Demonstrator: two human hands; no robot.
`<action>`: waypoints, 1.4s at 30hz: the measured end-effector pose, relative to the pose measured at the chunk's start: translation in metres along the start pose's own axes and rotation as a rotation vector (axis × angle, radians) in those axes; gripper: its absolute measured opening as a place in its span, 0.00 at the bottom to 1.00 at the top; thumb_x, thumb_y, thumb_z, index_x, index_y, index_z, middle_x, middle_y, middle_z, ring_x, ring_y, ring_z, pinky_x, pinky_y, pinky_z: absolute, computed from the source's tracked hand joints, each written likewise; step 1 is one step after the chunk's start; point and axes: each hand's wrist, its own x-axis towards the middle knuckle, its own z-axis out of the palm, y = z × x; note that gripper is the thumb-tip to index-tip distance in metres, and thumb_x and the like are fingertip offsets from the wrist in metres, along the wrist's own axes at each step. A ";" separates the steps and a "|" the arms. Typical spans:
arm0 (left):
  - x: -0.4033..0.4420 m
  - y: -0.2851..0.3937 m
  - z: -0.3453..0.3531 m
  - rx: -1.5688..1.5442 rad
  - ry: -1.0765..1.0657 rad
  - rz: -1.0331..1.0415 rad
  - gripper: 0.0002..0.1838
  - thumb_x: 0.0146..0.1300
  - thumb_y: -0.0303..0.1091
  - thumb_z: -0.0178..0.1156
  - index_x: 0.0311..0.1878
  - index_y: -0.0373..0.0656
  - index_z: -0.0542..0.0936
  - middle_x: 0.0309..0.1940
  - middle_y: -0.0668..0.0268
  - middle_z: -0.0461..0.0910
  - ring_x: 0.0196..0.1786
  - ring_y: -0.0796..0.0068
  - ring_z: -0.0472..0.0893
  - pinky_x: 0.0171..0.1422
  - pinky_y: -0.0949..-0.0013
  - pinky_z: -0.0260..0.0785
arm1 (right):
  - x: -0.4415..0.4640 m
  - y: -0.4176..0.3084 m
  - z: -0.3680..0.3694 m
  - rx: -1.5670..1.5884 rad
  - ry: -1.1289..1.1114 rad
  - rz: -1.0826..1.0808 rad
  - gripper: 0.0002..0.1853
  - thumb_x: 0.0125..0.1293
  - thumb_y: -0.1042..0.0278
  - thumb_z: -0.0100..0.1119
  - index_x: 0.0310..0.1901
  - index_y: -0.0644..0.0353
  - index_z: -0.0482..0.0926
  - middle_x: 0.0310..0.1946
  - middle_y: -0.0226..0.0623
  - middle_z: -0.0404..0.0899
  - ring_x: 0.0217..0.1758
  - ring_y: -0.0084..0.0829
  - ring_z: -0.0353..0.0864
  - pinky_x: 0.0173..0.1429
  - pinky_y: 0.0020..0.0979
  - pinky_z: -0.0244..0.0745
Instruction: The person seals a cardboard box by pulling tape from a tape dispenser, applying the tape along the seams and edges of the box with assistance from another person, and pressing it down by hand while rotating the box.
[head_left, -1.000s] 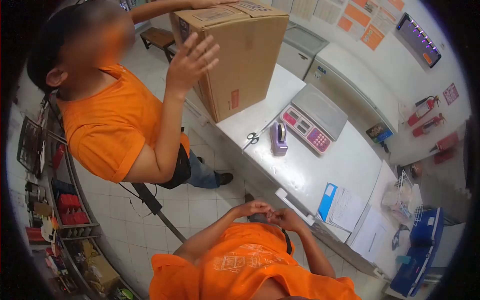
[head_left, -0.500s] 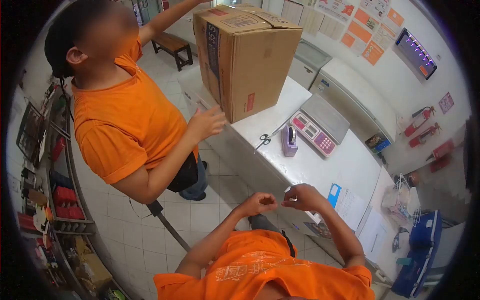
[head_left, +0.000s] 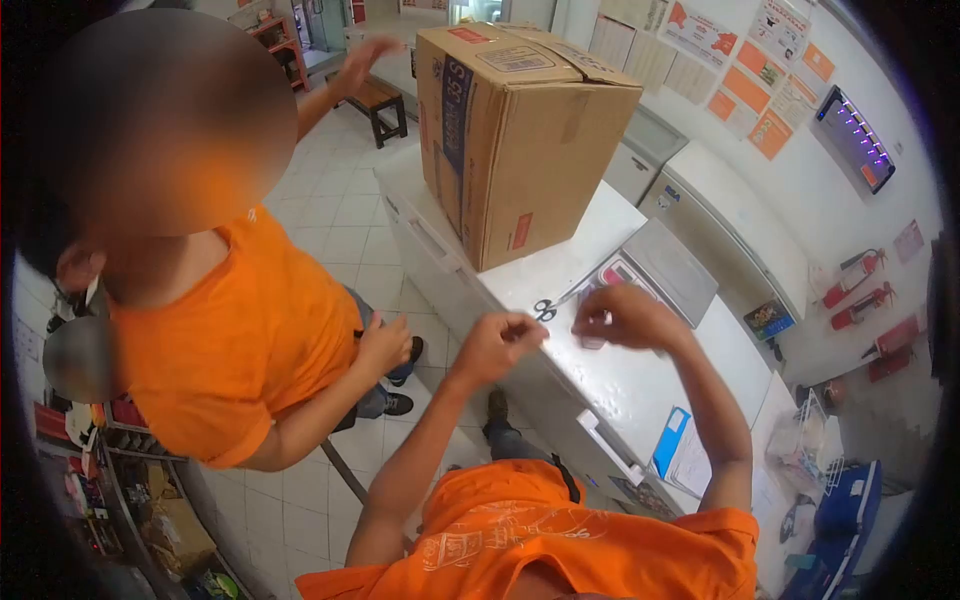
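Note:
My left hand (head_left: 497, 348) is raised by the near edge of the white counter (head_left: 625, 385), thumb and fingertips pinched together. My right hand (head_left: 632, 318) is over the counter, its fingers curled in. Whatever either pinch holds is too small or thin to make out. Black-handled scissors (head_left: 545, 310) lie on the counter just beyond the gap between my hands. Behind my right hand is the weighing scale (head_left: 668, 265), partly covered; the tape dispenser is mostly hidden there too. A large closed cardboard box (head_left: 550, 165) stands upright farther back on the counter.
At the left a co-worker in an orange shirt (head_left: 235, 340) stands close to the counter, hands off the box. A blue-edged stack of papers (head_left: 685, 450) and a wire basket (head_left: 808, 440) lie to the right. A wooden bench (head_left: 375, 105) stands behind.
My hands have risen toward the scissors and scale and moved farther apart. The co-worker has leaned nearer, drawn one hand away from the box and lowered the other. The view has shifted.

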 end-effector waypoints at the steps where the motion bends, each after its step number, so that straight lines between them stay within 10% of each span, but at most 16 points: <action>1: 0.021 0.011 -0.009 0.013 0.009 0.040 0.08 0.67 0.34 0.68 0.37 0.37 0.87 0.26 0.74 0.83 0.28 0.88 0.75 0.33 0.76 0.68 | 0.013 0.008 -0.019 -0.036 0.036 -0.096 0.09 0.66 0.63 0.67 0.40 0.58 0.89 0.33 0.41 0.86 0.37 0.37 0.85 0.44 0.36 0.78; 8: 0.201 0.134 -0.049 0.285 0.084 0.305 0.12 0.65 0.37 0.67 0.35 0.36 0.85 0.25 0.68 0.83 0.30 0.85 0.78 0.35 0.73 0.71 | 0.095 0.041 -0.198 -0.010 0.111 -0.096 0.12 0.70 0.58 0.66 0.41 0.60 0.88 0.33 0.28 0.87 0.39 0.17 0.79 0.49 0.28 0.74; 17: 0.417 0.185 -0.084 0.437 0.118 -0.063 0.13 0.60 0.41 0.63 0.33 0.40 0.84 0.27 0.68 0.79 0.30 0.76 0.76 0.34 0.69 0.68 | 0.223 0.110 -0.336 0.093 0.201 0.005 0.20 0.65 0.44 0.67 0.39 0.56 0.88 0.34 0.25 0.79 0.38 0.19 0.72 0.40 0.25 0.71; 28: 0.425 0.161 -0.096 0.550 0.109 -0.173 0.13 0.60 0.39 0.61 0.35 0.39 0.85 0.29 0.66 0.79 0.33 0.72 0.76 0.36 0.66 0.70 | 0.287 0.148 -0.318 0.235 -0.004 -0.009 0.17 0.63 0.47 0.70 0.31 0.54 0.85 0.22 0.22 0.71 0.25 0.18 0.69 0.33 0.24 0.66; 42: 0.415 0.163 -0.087 0.743 0.142 -0.175 0.11 0.49 0.38 0.65 0.33 0.43 0.87 0.27 0.65 0.80 0.29 0.70 0.77 0.34 0.58 0.71 | 0.321 0.173 -0.334 -0.342 -0.064 -0.225 0.16 0.64 0.60 0.56 0.40 0.60 0.90 0.32 0.36 0.85 0.39 0.25 0.82 0.47 0.34 0.77</action>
